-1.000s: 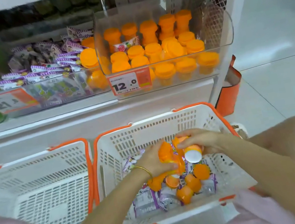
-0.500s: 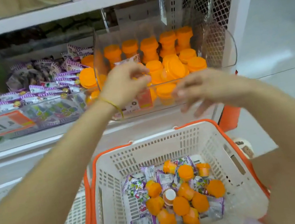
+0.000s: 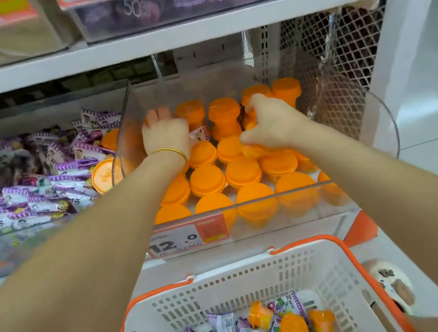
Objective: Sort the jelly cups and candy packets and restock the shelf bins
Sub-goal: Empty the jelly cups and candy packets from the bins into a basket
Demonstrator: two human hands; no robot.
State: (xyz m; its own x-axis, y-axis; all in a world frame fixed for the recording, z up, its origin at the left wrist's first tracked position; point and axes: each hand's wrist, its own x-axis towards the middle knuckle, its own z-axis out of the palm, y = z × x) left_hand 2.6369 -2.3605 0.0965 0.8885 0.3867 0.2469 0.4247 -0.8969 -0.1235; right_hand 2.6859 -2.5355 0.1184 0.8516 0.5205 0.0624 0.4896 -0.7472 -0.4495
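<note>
A store shelf (image 3: 162, 40) carries clear bins side by side, keeping stock apart: candy packets (image 3: 40, 178) left, jelly cups (image 3: 208, 180) in the right-hand bin (image 3: 250, 218). Below, a white basket (image 3: 259, 277) holds the unsorted mix. Inside that bin, the right hand (image 3: 272, 125) is curled around orange cups at the stacked rows; the left hand (image 3: 165, 135) lies flat among them; its grip cannot be told.

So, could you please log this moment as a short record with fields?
left hand: inside the clear bin, over a candy packet
right hand: inside the same bin, closed on orange jelly cups
bin contents: rows of jelly cups, one stray packet
left bin: purple packets, some stray orange cups
basket: cups and packets mixed
price tag: reads 12
</note>
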